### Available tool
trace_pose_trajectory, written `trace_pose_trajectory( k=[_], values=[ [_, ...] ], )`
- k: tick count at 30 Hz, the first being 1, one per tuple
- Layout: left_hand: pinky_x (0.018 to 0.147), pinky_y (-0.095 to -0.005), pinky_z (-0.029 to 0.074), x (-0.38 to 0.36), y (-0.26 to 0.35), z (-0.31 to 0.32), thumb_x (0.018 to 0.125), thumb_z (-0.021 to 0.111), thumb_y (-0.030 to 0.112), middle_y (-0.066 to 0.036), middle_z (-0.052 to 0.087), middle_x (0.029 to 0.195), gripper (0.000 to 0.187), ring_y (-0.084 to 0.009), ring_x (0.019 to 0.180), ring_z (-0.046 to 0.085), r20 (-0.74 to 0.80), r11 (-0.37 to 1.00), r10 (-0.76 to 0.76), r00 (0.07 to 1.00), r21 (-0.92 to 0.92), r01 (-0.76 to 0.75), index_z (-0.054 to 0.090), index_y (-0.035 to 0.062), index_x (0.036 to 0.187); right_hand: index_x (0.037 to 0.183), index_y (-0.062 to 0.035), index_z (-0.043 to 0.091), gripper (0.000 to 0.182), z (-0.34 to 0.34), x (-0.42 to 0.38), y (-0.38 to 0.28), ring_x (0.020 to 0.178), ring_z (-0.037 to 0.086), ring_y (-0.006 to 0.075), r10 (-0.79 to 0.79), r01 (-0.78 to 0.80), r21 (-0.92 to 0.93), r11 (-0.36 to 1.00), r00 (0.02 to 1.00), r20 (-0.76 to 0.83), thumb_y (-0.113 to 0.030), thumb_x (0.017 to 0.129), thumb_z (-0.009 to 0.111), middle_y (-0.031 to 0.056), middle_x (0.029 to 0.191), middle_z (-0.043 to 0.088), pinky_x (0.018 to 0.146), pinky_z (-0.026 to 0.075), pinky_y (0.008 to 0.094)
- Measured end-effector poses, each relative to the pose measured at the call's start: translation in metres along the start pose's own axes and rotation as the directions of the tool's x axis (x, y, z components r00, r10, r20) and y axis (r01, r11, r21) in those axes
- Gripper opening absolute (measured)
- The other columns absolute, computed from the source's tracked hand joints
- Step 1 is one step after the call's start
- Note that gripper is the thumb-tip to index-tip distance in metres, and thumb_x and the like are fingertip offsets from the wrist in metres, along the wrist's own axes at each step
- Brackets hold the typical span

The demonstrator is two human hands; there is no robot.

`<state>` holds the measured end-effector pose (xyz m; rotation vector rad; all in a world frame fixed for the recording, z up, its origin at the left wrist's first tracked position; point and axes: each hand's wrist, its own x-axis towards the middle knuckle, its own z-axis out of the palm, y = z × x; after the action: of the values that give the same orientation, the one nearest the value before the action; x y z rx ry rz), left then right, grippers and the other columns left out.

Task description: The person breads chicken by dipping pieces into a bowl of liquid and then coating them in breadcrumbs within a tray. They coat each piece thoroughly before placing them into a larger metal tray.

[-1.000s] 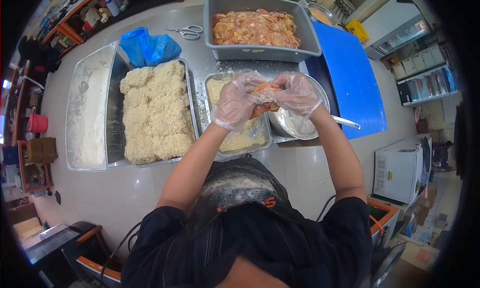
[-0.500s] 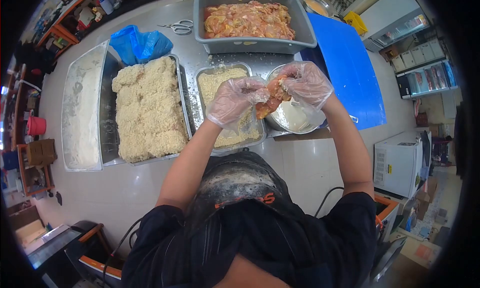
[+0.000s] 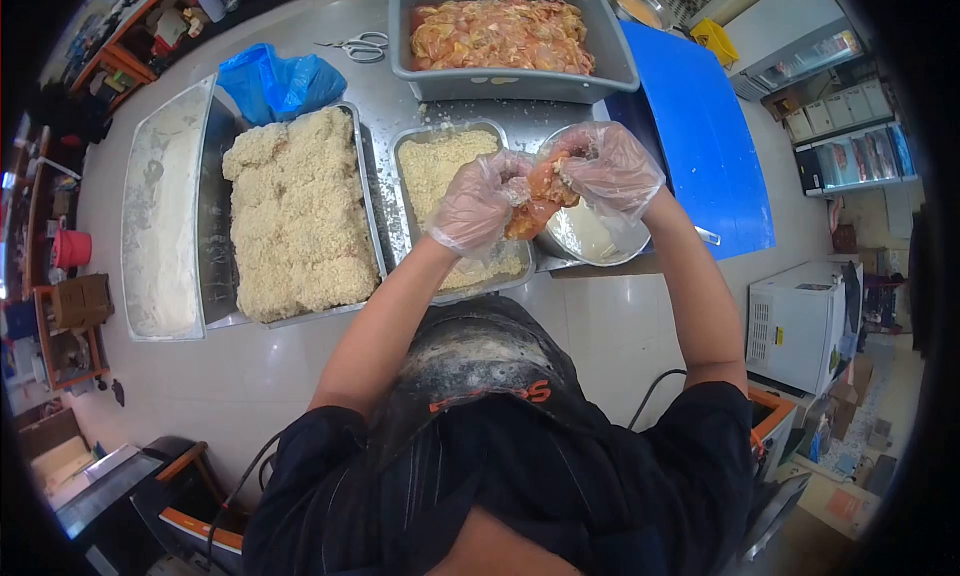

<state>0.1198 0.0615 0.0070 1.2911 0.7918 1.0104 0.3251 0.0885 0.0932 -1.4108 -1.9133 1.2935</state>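
Note:
Both my hands wear clear plastic gloves dusted with crumbs. A piece of raw marinated chicken point(image 3: 543, 196) is stretched between them. My left hand point(image 3: 482, 204) grips its left side, above the right edge of a tray of breadcrumbs point(image 3: 445, 171). Its upper right end is pinched in my right hand point(image 3: 610, 171), over a round pot of white batter point(image 3: 590, 236). The hands hide part of the chicken and the pot's far rim. Left of the crumb tray, a tray is heaped with crumb-coated pieces point(image 3: 297, 216).
A grey tub point(image 3: 515, 84) of raw chicken stands at the back. Behind the coated pieces are a blue plastic bag point(image 3: 280, 84) and scissors point(image 3: 362, 47). A metal bin of white flour point(image 3: 160, 221) is far left, a blue board point(image 3: 700, 136) right.
My left hand has shifted slightly and the chicken has turned a little between my hands. Both hands keep their hold on it.

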Motion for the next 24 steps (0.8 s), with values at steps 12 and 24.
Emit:
trace_pose_trajectory(
  k=[12,24],
  values=[
    [0.081,-0.0274,0.051,-0.002,0.004,-0.008,0.093,0.068,0.019,-0.002,0.071,0.098,0.023,-0.0104,0.088,0.063,-0.035,0.997,-0.073,0.997,0.022,0.074,0.069,0.0034,0.11,0.095,-0.0001,0.069,0.022,-0.012,0.002,0.008,0.069,0.061,0.0097,0.09,-0.098,0.247,0.964,0.995,0.044,-0.018,0.082,0.073,0.0039,0.083,0.067,0.06,0.051,0.0243],
    [0.081,-0.0279,0.053,-0.021,-0.03,-0.039,0.092,0.07,0.021,-0.004,0.073,0.097,0.027,-0.0105,0.087,0.065,-0.2,0.989,-0.072,0.977,0.113,0.096,0.07,0.0031,0.112,0.093,-0.0015,0.07,0.02,-0.022,0.0,-0.009,0.077,0.064,0.0192,-0.015,-0.002,-0.4,0.916,0.999,-0.04,-0.014,0.077,0.072,0.0088,0.086,0.068,0.071,0.052,0.0305]
  ],
)
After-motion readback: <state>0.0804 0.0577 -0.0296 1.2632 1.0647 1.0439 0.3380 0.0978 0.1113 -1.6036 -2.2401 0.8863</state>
